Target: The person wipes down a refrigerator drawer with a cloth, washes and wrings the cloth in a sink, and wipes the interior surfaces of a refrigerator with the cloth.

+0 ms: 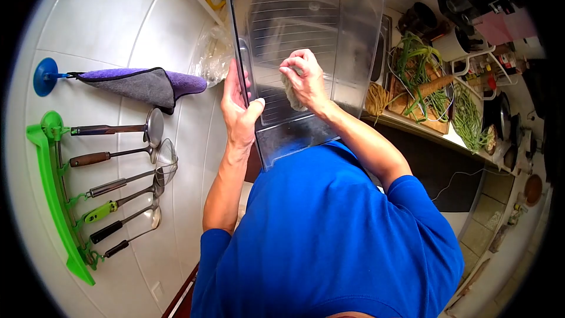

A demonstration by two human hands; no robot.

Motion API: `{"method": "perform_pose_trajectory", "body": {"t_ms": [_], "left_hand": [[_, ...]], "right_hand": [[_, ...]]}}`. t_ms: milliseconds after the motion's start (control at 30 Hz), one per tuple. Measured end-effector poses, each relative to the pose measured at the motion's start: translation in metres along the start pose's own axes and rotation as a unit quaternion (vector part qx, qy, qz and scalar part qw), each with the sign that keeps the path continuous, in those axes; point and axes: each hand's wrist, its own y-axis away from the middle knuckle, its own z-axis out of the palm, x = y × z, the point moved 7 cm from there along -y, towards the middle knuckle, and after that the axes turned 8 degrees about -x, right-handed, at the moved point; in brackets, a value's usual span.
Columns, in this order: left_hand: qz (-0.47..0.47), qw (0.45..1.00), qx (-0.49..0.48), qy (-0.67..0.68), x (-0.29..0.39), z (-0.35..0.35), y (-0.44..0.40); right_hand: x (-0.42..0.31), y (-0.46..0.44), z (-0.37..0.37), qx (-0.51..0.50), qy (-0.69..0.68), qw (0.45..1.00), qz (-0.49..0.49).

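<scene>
A clear plastic drawer (pixel 358 29), like one from a refrigerator, is held up in front of my chest with ridged lines across its base. My left hand (pixel 240 119) grips its left wall, thumb over the edge and fingers on the outer side. Inside the drawer, my right hand (pixel 306 79) has its fingers bunched around a pale, crumpled cloth (pixel 293 98), which rests against the base. Part of the cloth is hidden under that hand.
Ladles and a strainer (pixel 167 156) hang from a green rack (pixel 56 200) on the left wall, below a purple-grey towel (pixel 141 84). To the right, a counter holds a cutting board (pixel 406 103), green vegetables (pixel 468 118) and a pot (pixel 452 44). A plastic bag (pixel 212 53) hangs behind the drawer.
</scene>
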Motion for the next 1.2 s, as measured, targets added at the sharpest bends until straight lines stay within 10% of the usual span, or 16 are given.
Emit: {"method": "perform_pose_trajectory", "body": {"t_ms": [200, 333, 467, 667, 867, 933, 1067, 1200], "left_hand": [[-0.016, 1.000, 0.019, -0.007, -0.001, -0.004, 0.000], [-0.027, 0.999, 0.033, -0.008, -0.010, -0.011, -0.002], [-0.044, 0.998, 0.047, 0.022, -0.023, -0.021, -0.005], [-0.050, 0.995, 0.074, 0.051, -0.035, -0.038, -0.002], [-0.056, 0.997, 0.047, 0.027, -0.032, -0.040, -0.005], [-0.059, 0.997, 0.041, 0.032, -0.033, -0.036, -0.003], [-0.054, 0.998, 0.016, 0.012, -0.035, -0.032, -0.012], [-0.057, 0.998, 0.011, 0.003, -0.046, -0.031, -0.011]], "right_hand": [[0.023, 0.004, -0.017, 0.000, -0.242, 0.960, 0.138], [0.037, 0.014, -0.019, 0.014, -0.589, 0.759, 0.278], [0.034, 0.027, -0.041, 0.029, -0.669, 0.686, 0.286], [0.068, 0.089, -0.119, 0.130, -0.713, 0.629, 0.280], [0.305, 0.423, -0.179, 0.308, -0.329, 0.637, 0.625], [0.253, 0.474, -0.189, 0.329, -0.308, 0.566, 0.690], [0.239, 0.475, -0.184, 0.358, -0.404, 0.616, 0.574], [0.232, 0.413, -0.177, 0.217, -0.135, 0.784, 0.565]]}}
